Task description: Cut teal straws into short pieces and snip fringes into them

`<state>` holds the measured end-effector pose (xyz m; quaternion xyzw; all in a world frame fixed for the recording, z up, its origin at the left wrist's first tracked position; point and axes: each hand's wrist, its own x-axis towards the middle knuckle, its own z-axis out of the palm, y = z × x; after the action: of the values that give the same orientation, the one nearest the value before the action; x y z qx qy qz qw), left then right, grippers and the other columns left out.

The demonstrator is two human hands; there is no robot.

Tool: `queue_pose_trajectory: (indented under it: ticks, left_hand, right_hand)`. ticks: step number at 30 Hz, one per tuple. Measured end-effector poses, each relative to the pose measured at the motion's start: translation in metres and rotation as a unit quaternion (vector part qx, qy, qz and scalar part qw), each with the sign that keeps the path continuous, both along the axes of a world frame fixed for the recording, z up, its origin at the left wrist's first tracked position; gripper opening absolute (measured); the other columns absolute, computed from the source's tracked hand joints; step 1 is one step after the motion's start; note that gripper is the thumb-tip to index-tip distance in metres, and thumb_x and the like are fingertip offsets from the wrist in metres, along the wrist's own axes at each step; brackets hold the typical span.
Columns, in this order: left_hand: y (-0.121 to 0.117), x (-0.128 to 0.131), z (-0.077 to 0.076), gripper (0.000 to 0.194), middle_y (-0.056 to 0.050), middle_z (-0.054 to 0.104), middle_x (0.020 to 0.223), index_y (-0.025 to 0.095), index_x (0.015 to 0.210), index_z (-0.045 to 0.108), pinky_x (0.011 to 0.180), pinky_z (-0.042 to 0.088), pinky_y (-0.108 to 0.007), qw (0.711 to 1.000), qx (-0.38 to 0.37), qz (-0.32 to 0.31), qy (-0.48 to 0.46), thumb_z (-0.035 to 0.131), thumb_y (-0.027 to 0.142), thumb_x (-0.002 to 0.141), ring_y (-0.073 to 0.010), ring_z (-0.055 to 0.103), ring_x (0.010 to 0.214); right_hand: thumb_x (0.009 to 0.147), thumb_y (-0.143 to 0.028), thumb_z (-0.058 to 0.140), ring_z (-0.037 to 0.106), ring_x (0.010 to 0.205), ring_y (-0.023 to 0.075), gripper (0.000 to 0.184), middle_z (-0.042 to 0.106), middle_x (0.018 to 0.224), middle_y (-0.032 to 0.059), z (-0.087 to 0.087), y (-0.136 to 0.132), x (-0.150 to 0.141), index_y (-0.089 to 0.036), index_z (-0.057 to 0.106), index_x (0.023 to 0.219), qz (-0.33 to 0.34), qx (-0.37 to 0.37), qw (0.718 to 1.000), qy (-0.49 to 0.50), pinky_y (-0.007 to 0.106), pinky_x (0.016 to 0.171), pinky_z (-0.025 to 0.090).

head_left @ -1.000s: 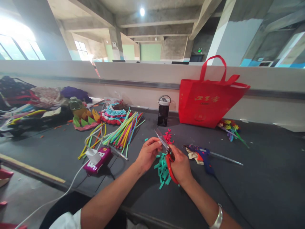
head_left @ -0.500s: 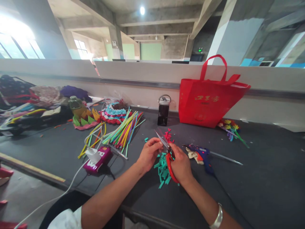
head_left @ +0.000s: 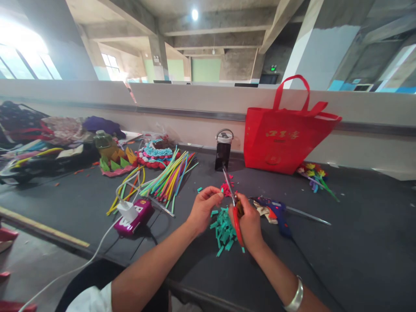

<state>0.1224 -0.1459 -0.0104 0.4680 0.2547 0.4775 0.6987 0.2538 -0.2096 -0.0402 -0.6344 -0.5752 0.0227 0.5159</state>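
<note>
My right hand (head_left: 248, 225) is closed round the red handles of a pair of scissors (head_left: 231, 197), whose blades point up and away, closed. My left hand (head_left: 204, 208) pinches a small teal piece between thumb and fingers, just left of the blades. Below and between both hands lies a heap of short teal strips (head_left: 223, 229) on the dark table (head_left: 81, 203). A few red cut bits (head_left: 226, 187) lie just beyond the fingers.
A blue glue gun (head_left: 276, 212) lies right of my right hand. A bundle of coloured straws (head_left: 170, 175), a purple power bank with a white charger (head_left: 132, 214), a dark bottle (head_left: 222, 151), a red tote bag (head_left: 286, 132) and paper flowers (head_left: 313, 173) stand around.
The scissors have swung from slanting left with blades apart to nearly upright with blades together. My left hand stayed in place, pinching.
</note>
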Motion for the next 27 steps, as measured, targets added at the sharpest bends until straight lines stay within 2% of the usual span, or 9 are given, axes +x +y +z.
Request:
queue_pose_trajectory:
  ticks: [3, 7, 11, 13, 17, 20, 27]
  left_hand:
    - [0.001, 0.000, -0.003, 0.016, 0.004, 0.053, 0.063, 0.016, 0.072, 0.063, 0.057, 0.033, -0.021, 0.996, 0.053, 0.042, 0.060, 0.073, 0.029, 0.072, -0.0068, 0.042, 0.057]
    - [-0.001, 0.002, -0.006, 0.017, 0.003, 0.053, 0.064, 0.016, 0.072, 0.062, 0.057, 0.034, -0.022, 0.983, 0.106, 0.055, 0.139, 0.071, 0.031, 0.073, -0.0080, 0.042, 0.058]
    - [-0.005, 0.004, -0.007, 0.013, 0.002, 0.054, 0.062, 0.016, 0.066, 0.060, 0.059, 0.036, -0.023, 0.954, 0.193, 0.067, 0.221, 0.067, 0.025, 0.072, -0.0097, 0.045, 0.060]
    - [-0.007, 0.005, -0.006, 0.011, 0.002, 0.055, 0.061, 0.016, 0.065, 0.060, 0.059, 0.036, -0.023, 0.947, 0.207, 0.057, 0.239, 0.066, 0.023, 0.070, -0.0100, 0.046, 0.060]
    - [-0.006, 0.004, -0.003, 0.012, 0.003, 0.055, 0.060, 0.016, 0.070, 0.064, 0.058, 0.034, -0.023, 0.979, 0.108, -0.025, 0.169, 0.066, 0.028, 0.072, -0.0093, 0.045, 0.057]
    - [-0.004, 0.002, 0.000, 0.013, 0.002, 0.054, 0.056, 0.016, 0.069, 0.066, 0.057, 0.034, -0.023, 0.990, 0.038, -0.074, 0.113, 0.067, 0.029, 0.072, -0.0091, 0.044, 0.054]
    - [-0.003, 0.001, 0.001, 0.010, 0.000, 0.057, 0.058, 0.015, 0.064, 0.069, 0.055, 0.032, -0.024, 0.990, 0.016, -0.103, 0.091, 0.072, 0.024, 0.066, -0.0083, 0.042, 0.051]
  right_hand:
    - [0.085, -0.031, 0.056, 0.065, 0.073, 0.0168, 0.028, 0.069, 0.087, 0.0033, 0.004, 0.001, 0.000, -0.018, 0.059, 0.110, 0.004, 0.020, 0.999, 0.047, 0.029, 0.071, 0.051]
    - [0.084, -0.037, 0.062, 0.064, 0.075, 0.0167, 0.035, 0.068, 0.089, 0.0030, 0.011, 0.000, -0.002, -0.019, 0.058, 0.114, 0.022, 0.023, 0.994, 0.108, 0.030, 0.074, 0.052]
    - [0.082, -0.033, 0.064, 0.064, 0.072, 0.0158, 0.038, 0.067, 0.084, 0.0008, 0.018, -0.001, -0.002, -0.020, 0.057, 0.116, 0.035, 0.036, 0.986, 0.156, 0.030, 0.072, 0.053]
    - [0.081, -0.030, 0.062, 0.063, 0.069, 0.0146, 0.035, 0.066, 0.082, -0.0002, 0.021, -0.002, -0.003, -0.020, 0.057, 0.115, 0.046, 0.040, 0.982, 0.179, 0.028, 0.069, 0.053]
    - [0.081, -0.028, 0.062, 0.061, 0.065, 0.0126, 0.032, 0.064, 0.079, -0.0019, 0.024, -0.002, -0.003, -0.021, 0.056, 0.111, 0.087, 0.044, 0.966, 0.241, 0.024, 0.061, 0.052]
    - [0.081, -0.030, 0.062, 0.057, 0.059, 0.0108, 0.032, 0.062, 0.076, -0.0035, 0.025, -0.001, -0.003, -0.022, 0.055, 0.111, 0.114, 0.036, 0.954, 0.276, 0.022, 0.055, 0.049]
    - [0.082, -0.035, 0.058, 0.056, 0.057, 0.0122, 0.035, 0.060, 0.076, -0.0018, 0.028, -0.003, -0.003, -0.021, 0.051, 0.114, 0.130, 0.004, 0.955, 0.265, 0.024, 0.053, 0.049]
